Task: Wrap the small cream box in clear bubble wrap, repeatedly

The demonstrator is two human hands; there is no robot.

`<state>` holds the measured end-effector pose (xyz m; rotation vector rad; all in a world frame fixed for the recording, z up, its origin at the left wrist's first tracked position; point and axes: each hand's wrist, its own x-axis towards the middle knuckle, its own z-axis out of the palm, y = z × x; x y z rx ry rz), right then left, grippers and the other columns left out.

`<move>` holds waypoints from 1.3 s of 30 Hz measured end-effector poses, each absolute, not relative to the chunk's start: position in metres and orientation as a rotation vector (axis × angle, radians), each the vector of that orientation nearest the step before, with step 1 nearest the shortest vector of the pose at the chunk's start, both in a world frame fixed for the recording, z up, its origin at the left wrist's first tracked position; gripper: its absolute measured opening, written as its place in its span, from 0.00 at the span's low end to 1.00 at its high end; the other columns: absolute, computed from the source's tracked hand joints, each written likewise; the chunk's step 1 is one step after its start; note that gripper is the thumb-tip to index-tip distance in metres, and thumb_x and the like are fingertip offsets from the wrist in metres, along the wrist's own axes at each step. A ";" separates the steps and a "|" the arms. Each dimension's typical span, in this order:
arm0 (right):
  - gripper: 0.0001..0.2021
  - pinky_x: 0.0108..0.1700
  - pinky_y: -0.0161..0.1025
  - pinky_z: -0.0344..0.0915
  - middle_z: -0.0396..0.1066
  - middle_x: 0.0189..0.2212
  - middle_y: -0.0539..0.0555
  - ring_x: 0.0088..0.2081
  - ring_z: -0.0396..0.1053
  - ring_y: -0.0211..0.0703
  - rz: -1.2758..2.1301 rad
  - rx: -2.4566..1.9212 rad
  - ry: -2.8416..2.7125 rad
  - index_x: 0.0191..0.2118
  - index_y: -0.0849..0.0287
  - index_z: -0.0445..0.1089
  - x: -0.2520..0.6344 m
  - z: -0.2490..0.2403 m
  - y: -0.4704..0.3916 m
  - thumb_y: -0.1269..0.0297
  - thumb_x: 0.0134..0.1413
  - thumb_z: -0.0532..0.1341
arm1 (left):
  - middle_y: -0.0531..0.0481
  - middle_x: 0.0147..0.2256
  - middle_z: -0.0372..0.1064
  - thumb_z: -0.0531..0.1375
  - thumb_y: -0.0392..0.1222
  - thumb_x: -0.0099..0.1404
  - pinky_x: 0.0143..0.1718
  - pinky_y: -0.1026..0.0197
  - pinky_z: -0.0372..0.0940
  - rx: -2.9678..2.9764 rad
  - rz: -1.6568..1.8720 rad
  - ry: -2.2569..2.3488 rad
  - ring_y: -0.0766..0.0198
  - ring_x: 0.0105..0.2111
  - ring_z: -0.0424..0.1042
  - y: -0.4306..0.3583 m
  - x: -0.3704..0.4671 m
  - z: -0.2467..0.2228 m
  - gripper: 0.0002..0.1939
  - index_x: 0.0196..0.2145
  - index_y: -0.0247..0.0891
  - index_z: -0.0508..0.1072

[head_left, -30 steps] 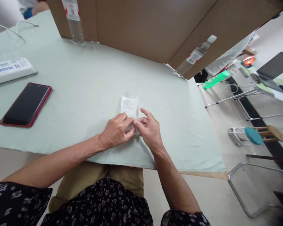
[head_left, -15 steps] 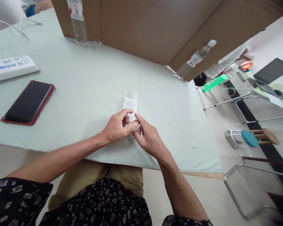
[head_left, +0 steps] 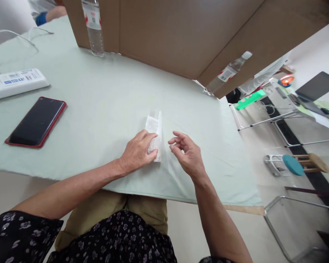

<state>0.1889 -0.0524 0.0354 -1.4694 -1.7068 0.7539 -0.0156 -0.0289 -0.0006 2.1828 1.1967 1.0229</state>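
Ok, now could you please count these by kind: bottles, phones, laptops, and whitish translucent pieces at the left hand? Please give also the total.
Bottles: 2
Phones: 1
Laptops: 1
Whitish translucent pieces, at the left hand: 1
Total: 5

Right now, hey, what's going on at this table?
Someone is handling a whitish, see-through strip of wrap on the pale green tablecloth. Their left hand has it in its grip, between thumb and fingers. The right hand is just to the right, apart from the wrap, fingers partly curled. A red-edged phone lies off to the left.
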 end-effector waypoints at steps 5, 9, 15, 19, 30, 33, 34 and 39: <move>0.23 0.40 0.42 0.69 0.78 0.46 0.55 0.38 0.71 0.41 0.622 -1.421 -1.919 0.62 0.54 0.65 0.180 0.026 -0.036 0.66 0.61 0.58 | 0.45 0.43 0.73 0.60 0.36 0.60 0.45 0.53 0.71 2.248 1.021 1.201 0.55 0.43 0.72 -0.028 -0.017 -0.001 0.26 0.57 0.37 0.66; 0.24 0.49 0.49 0.69 0.79 0.46 0.55 0.43 0.72 0.47 0.513 -1.391 -2.104 0.63 0.53 0.65 0.170 0.023 -0.026 0.70 0.61 0.56 | 0.44 0.43 0.73 0.60 0.36 0.61 0.46 0.53 0.71 2.287 1.042 1.179 0.55 0.43 0.72 -0.028 -0.017 0.000 0.28 0.59 0.36 0.64; 0.23 0.51 0.52 0.68 0.79 0.44 0.56 0.42 0.72 0.48 0.478 -1.407 -2.095 0.61 0.53 0.68 0.172 0.016 -0.019 0.69 0.60 0.57 | 0.42 0.48 0.68 0.59 0.38 0.63 0.41 0.55 0.72 2.414 1.041 1.187 0.60 0.38 0.71 -0.028 -0.018 0.001 0.17 0.50 0.39 0.75; 0.22 0.43 0.47 0.71 0.77 0.48 0.58 0.39 0.72 0.44 0.627 -1.523 -1.783 0.56 0.57 0.70 0.181 0.013 -0.014 0.63 0.55 0.63 | 0.42 0.43 0.69 0.58 0.39 0.64 0.40 0.55 0.71 2.428 1.043 1.169 0.57 0.39 0.70 -0.027 -0.018 -0.002 0.10 0.39 0.36 0.77; 0.24 0.19 0.32 0.56 0.71 0.24 0.47 0.21 0.61 0.34 1.338 -1.566 -1.346 0.44 0.62 0.75 0.166 0.015 0.032 0.56 0.40 0.72 | 0.43 0.42 0.68 0.57 0.38 0.65 0.40 0.55 0.70 2.383 1.026 1.141 0.59 0.38 0.68 -0.028 -0.018 -0.002 0.10 0.40 0.37 0.77; 0.17 0.28 0.35 0.64 0.74 0.27 0.49 0.27 0.67 0.37 1.350 -1.393 -1.406 0.34 0.60 0.76 0.161 0.014 0.032 0.53 0.42 0.72 | 0.43 0.42 0.68 0.59 0.38 0.64 0.41 0.54 0.69 2.335 1.025 1.179 0.57 0.39 0.69 -0.027 -0.018 -0.001 0.09 0.40 0.37 0.77; 0.16 0.32 0.37 0.67 0.75 0.28 0.50 0.30 0.69 0.39 1.332 -1.351 -1.419 0.33 0.59 0.77 0.160 0.015 0.029 0.52 0.43 0.71 | 0.43 0.43 0.67 0.59 0.39 0.64 0.42 0.53 0.69 2.315 1.026 1.207 0.57 0.39 0.69 -0.027 -0.017 -0.001 0.08 0.40 0.37 0.76; 0.13 0.46 0.46 0.70 0.77 0.34 0.52 0.40 0.73 0.47 1.124 -1.266 -1.534 0.30 0.54 0.79 0.163 0.021 -0.001 0.49 0.51 0.69 | 0.44 0.41 0.67 0.64 0.42 0.59 0.45 0.50 0.68 2.245 1.056 1.400 0.53 0.43 0.69 -0.029 -0.016 -0.002 0.12 0.40 0.38 0.71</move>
